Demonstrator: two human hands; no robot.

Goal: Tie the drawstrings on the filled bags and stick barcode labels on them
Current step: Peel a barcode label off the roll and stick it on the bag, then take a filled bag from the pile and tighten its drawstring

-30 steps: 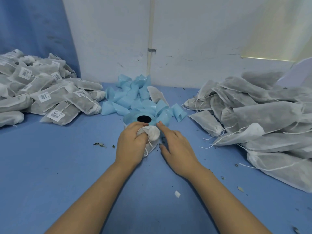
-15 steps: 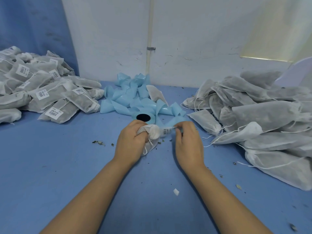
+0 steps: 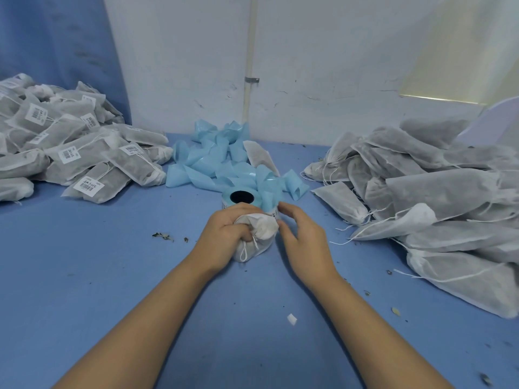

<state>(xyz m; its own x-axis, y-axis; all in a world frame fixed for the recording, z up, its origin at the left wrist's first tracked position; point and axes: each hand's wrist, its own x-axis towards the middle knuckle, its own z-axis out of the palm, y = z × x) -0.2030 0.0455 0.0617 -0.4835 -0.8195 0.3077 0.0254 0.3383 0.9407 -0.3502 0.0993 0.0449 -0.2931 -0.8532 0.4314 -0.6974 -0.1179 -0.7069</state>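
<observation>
A small white drawstring bag (image 3: 262,230) stands on the blue table (image 3: 112,276) at the centre, its mouth gathered and its strings hanging down the front. My left hand (image 3: 227,230) grips the bag from the left. To the bag's right, my right hand (image 3: 304,237) has its curled fingers at the bag's top and pinches a white barcode label (image 3: 276,212). The blue label roll (image 3: 225,198) stands just behind both hands.
A heap of labelled grey bags (image 3: 70,155) lies at the left, a larger heap of unlabelled bags (image 3: 421,186) at the right. Curled blue backing strip (image 3: 219,161) is piled against the wall behind the roll. A paper scrap (image 3: 292,319) and leaf crumbs (image 3: 163,236) lie nearby.
My right hand went from the table to the roll, pulled a label off, and has brought it left to the bag's top. My left hand kept its grip on the bag.
</observation>
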